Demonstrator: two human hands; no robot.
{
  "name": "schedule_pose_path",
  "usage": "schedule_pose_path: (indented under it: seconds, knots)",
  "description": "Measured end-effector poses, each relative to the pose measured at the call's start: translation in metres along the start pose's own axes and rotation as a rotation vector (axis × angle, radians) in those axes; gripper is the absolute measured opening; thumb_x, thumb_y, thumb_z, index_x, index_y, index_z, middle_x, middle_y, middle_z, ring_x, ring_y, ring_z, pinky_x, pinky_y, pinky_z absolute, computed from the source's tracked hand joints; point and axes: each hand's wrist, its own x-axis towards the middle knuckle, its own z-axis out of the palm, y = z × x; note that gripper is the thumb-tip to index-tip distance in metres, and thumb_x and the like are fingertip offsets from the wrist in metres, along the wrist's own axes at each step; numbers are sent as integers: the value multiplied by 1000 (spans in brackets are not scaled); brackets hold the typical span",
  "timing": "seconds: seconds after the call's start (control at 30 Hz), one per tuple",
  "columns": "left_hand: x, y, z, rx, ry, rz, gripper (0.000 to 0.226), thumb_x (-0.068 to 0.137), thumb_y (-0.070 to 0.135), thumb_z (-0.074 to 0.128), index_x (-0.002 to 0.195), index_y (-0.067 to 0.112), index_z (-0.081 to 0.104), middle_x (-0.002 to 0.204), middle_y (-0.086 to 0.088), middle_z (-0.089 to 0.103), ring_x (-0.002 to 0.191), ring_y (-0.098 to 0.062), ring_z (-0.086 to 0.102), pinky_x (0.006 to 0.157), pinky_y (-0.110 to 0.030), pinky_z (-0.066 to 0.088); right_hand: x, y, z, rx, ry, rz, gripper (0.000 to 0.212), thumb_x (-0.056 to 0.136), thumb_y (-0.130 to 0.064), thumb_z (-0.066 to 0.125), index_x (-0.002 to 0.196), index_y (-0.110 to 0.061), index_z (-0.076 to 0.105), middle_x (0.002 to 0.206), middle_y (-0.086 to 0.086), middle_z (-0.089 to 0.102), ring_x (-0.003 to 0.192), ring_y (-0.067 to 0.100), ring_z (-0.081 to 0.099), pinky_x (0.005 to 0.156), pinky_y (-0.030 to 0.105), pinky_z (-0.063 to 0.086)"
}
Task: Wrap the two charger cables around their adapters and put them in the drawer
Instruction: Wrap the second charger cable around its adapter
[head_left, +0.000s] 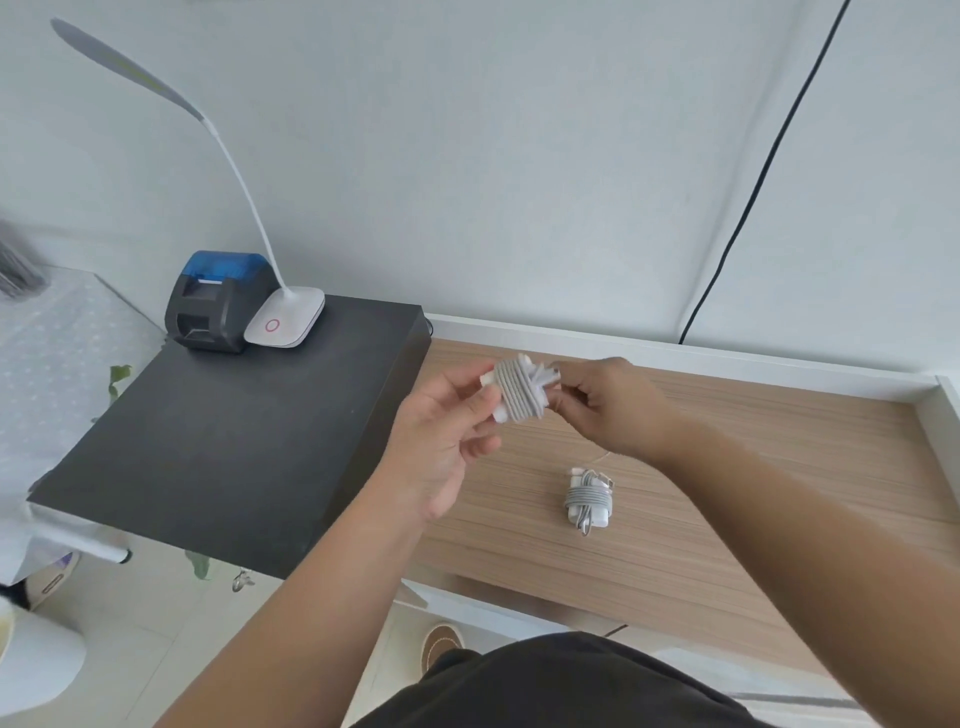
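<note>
Head view: my left hand (447, 415) and right hand (605, 402) pinch the nearly wrapped second charger (519, 391); the first wrapped charger (587, 496) lies on the wooden surface (753, 467), apparently the drawer.

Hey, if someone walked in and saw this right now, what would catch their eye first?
Probably the two hands raised mid-frame: the left hand and right hand hold a white adapter wound with grey cable above the wooden surface. Below them lies a second wrapped adapter, and at the left a white desk lamp stands beside a blue-topped printer.
</note>
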Motion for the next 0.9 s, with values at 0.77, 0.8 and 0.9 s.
schedule_pose_path:
  seconds: [0.77, 0.8, 0.9]
  knots:
    - [12, -22, -15, -143, 389, -134, 29, 83, 6, 73, 112, 6, 67, 96, -7, 72, 72, -11, 68, 66, -20, 58, -33, -52, 47, -149, -137, 160, 21, 101, -32, 32, 101, -18, 47, 59, -3, 46, 57, 27, 47, 53, 32, 36]
    - [14, -20, -15, -183, 384, -142, 32, 84, 8, 72, 115, 6, 66, 94, -6, 72, 70, -9, 67, 62, -18, 57, -35, -49, 49, -94, -134, 173, 20, 101, -32, 34, 99, -19, 49, 56, -6, 44, 56, 25, 47, 54, 33, 39]
    - [14, -17, -12, -254, 290, -175, 43, 82, 14, 72, 123, 6, 63, 91, -2, 71, 71, -6, 64, 51, -12, 51, -40, -34, 53, 173, -140, 237, 20, 101, -30, 40, 86, -28, 52, 55, -8, 44, 53, 10, 44, 59, 30, 41]
